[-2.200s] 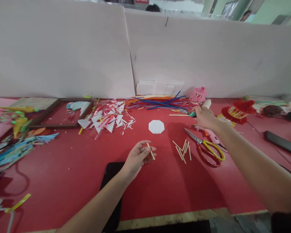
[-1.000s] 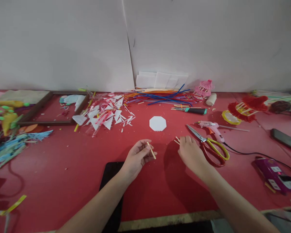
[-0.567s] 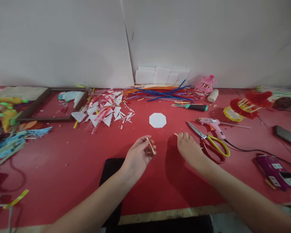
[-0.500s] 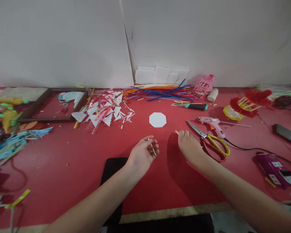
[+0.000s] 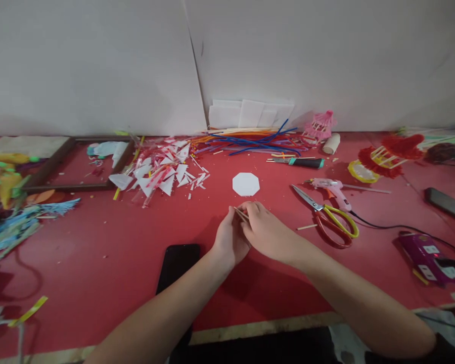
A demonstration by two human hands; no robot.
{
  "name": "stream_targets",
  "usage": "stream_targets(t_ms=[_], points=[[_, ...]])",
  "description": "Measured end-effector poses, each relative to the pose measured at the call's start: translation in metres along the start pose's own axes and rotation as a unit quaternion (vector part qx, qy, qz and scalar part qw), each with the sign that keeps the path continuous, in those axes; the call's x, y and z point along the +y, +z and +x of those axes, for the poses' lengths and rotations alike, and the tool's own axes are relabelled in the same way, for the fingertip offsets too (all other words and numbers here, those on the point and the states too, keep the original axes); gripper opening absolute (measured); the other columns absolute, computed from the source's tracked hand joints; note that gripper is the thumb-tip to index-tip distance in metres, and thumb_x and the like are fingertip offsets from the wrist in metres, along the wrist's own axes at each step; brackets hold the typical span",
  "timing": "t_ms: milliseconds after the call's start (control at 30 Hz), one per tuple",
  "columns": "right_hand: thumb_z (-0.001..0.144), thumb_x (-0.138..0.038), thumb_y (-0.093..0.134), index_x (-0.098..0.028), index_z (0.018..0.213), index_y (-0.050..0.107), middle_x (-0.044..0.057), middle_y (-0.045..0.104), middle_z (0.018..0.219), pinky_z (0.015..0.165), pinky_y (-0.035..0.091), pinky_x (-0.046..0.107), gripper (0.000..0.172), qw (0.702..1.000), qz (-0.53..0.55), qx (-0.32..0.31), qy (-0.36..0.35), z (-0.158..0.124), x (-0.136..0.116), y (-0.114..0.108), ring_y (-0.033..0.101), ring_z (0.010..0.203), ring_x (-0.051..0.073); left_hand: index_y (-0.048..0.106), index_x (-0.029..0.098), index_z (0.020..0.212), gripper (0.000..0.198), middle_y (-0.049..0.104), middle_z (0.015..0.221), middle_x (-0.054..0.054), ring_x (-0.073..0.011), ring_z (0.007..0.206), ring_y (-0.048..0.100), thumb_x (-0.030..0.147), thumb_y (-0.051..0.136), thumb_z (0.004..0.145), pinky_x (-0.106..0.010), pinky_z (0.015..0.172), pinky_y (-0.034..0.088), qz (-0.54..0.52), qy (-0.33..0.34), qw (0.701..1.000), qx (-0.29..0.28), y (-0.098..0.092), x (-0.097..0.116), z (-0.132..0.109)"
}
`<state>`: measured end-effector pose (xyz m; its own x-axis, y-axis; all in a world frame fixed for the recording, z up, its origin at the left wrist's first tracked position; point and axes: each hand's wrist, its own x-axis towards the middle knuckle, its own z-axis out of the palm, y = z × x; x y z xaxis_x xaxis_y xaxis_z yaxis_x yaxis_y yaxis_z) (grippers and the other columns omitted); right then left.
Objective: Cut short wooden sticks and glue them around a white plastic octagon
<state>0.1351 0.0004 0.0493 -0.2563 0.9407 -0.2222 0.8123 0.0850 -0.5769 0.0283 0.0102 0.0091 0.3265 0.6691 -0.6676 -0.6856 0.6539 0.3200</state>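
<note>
My left hand [image 5: 229, 240] and my right hand [image 5: 263, 230] meet at the middle of the red table [image 5: 98, 258]. Both are closed on a small bundle of short wooden sticks [image 5: 241, 213], whose ends poke out between the fingers. Just beyond the hands lies a white octagon piece [image 5: 245, 183]. One loose stick [image 5: 306, 227] lies on the table to the right of my right hand, near the scissors [image 5: 328, 217] with yellow and red handles.
A pink glue gun [image 5: 331, 189] with its cord, a utility knife [image 5: 301, 162], coloured strips [image 5: 250, 144] and white paper scraps [image 5: 163, 174] lie behind. A black phone [image 5: 178, 263] lies under my left forearm. A wooden frame [image 5: 74, 164] sits left, red lanterns [image 5: 389, 156] right.
My right hand left the knife at the back, gathered the sticks lying by the scissors and moved left to join my left hand, which held one stick. One stick stays behind.
</note>
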Motion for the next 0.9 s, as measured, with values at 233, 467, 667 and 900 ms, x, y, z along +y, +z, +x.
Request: stream_targets(t_ms=[233,467,667,900], points=[[0.098,-0.021,0.042,-0.019,0.147,0.034,0.014,0.059,0.132,0.099,0.05,0.04,0.05,0.984,0.076,0.111,-0.113,-0.018,0.023,-0.016,0.06,0.116,0.022,0.062,0.018,0.09,0.031,0.065,0.077,-0.002,-0.0116,0.064,0.063,0.035,0.041,0.105,-0.024,0.064,0.052,-0.035,0.027,0.999,0.015,-0.009,0.011,0.005],[0.077,-0.004,0.049,-0.018,0.09,0.062,0.012,0.069,0.096,0.079,0.047,0.039,0.023,0.97,-0.239,0.039,0.003,-0.051,0.12,-0.049,0.066,0.095,0.029,0.06,0.021,0.101,0.018,0.055,0.069,0.005,-0.0052,0.045,0.048,0.029,0.044,0.104,-0.018,0.046,0.04,-0.012,0.013,1.0,-0.006,-0.006,0.015,-0.001],[0.075,-0.003,0.049,-0.018,0.078,0.054,0.009,0.066,0.075,0.066,0.042,0.032,0.016,0.977,-0.209,0.039,0.017,-0.054,0.135,-0.035,0.064,0.074,0.023,0.059,0.024,0.111,0.021,0.056,0.07,0.004,-0.0075,0.045,0.05,0.025,0.04,0.104,-0.019,0.045,0.041,0.007,-0.012,1.0,-0.018,-0.004,0.013,0.002],[0.082,-0.014,0.053,-0.023,0.09,0.053,-0.002,0.066,0.08,0.064,0.05,0.021,0.012,0.992,0.096,0.039,-0.066,-0.026,0.058,-0.011,0.063,0.07,0.011,0.059,0.013,0.088,0.029,0.065,0.079,-0.004,-0.0123,0.06,0.064,0.028,0.041,0.105,-0.026,0.058,0.054,-0.001,-0.008,1.0,-0.016,-0.002,0.011,0.001]])
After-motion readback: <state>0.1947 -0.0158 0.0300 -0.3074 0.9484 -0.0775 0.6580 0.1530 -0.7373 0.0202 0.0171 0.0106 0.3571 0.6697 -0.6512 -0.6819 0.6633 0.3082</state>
